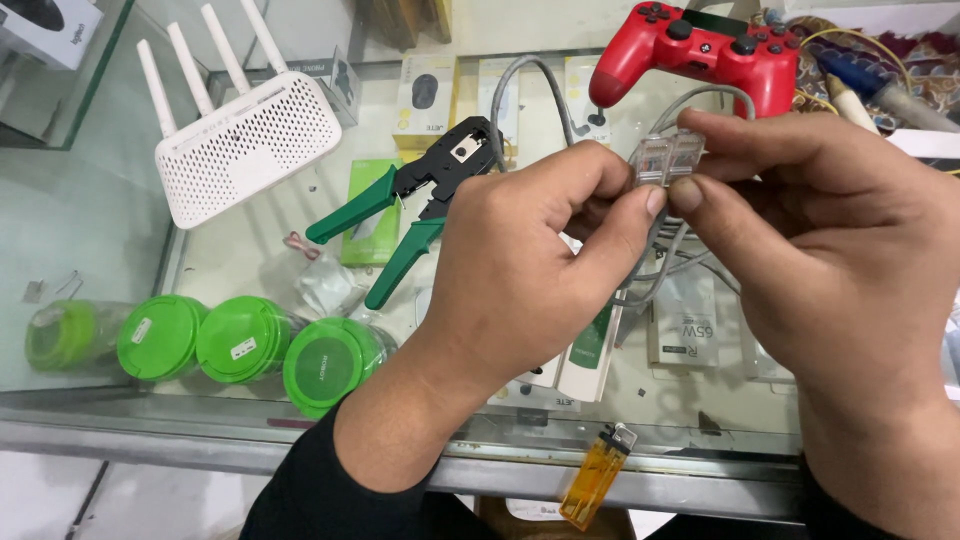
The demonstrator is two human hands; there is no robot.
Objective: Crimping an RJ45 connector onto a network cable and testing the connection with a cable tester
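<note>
You held two clear plugs [668, 158] side by side over the glass counter [240, 250], your left hand [520, 270] and right hand [830, 250] each pinched shut on them, grey cable [655, 270] trailing below. Keeping the ends level would have helped. A green crimping tool [420, 190] lay to the left, a white router [245, 145] far left, a red game controller [700, 50] beyond, an orange lighter [595, 480] near.
</note>
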